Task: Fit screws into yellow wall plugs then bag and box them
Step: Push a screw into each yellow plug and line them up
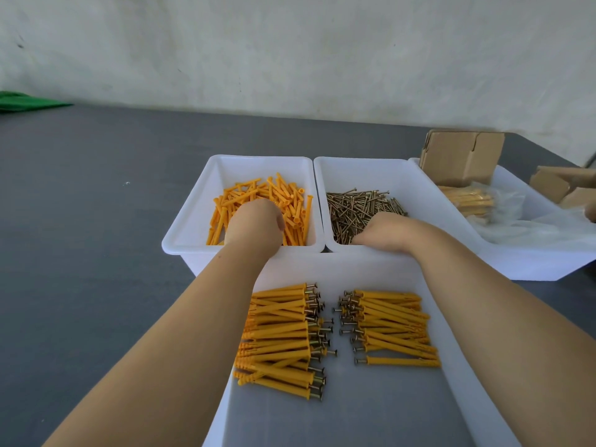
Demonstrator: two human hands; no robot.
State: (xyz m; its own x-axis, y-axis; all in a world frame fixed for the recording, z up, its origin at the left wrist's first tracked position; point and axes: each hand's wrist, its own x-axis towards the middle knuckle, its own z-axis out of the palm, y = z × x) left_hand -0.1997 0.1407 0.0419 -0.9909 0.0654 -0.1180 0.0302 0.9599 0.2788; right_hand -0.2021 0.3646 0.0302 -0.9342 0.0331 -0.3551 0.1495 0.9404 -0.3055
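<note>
The left hand [254, 222] reaches down into a white tub [190, 221] at 11 o'clock, right on top of the loose yellow plugs [290, 201]. Its fingers point down into the pile and are hidden, so I cannot tell if they hold a plug. The right hand [390, 232] reaches into the next white tub [429, 195] at 1 o'clock, just beside the first one, and rests on the heap of brown screws [358, 206]. Its fingers are tucked under too, so I cannot tell if they hold a screw. Close to the person, at 6 o'clock, sits a big white tray [371, 414]. In it lie two neat rows of yellow plugs with screws already in them, a left row [280, 340] and a right row [393, 327], with the screw heads facing each other across a gap. Both arms cross over the far edge of this tray. At 2 o'clock a third tub [532, 262] holds a cardboard box [461, 156], a bag of finished plugs [467, 200] and clear plastic bags [541, 227]. Everything stands on a dark grey surface [80, 204].
</note>
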